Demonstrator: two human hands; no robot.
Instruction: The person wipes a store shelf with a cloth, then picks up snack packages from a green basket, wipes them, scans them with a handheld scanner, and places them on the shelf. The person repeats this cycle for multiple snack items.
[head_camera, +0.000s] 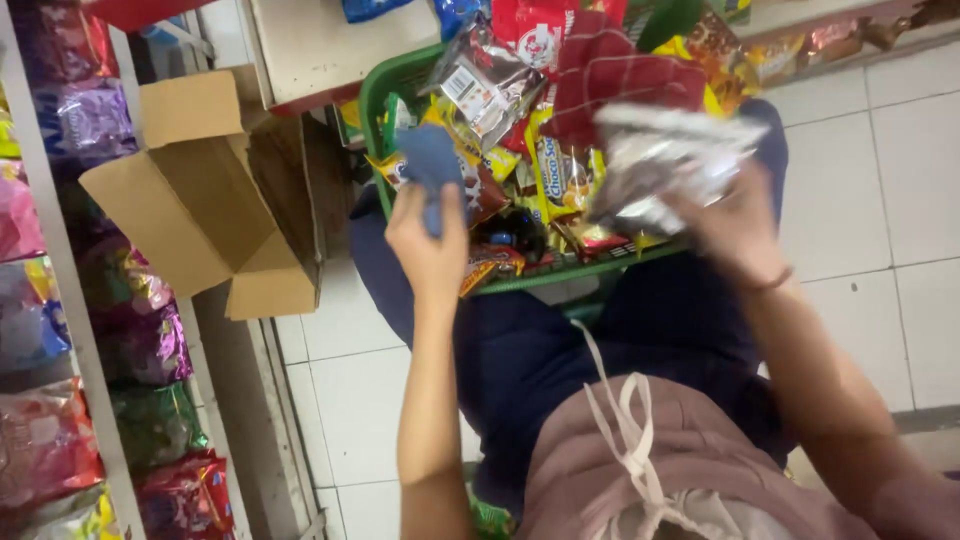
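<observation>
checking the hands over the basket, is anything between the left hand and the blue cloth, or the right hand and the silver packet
Nothing visible. The left hand already grips the blue cloth, and the right hand already holds the silver packet. Both are held above the green basket full of snack packets.

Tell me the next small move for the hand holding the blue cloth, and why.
Probably bring the left hand and its blue cloth across to the silver foil packet that the right hand holds up. Both are raised over the green plastic basket of snack packets, cloth and packet apart, so a short sideways reach would seemingly bring them together.
</observation>
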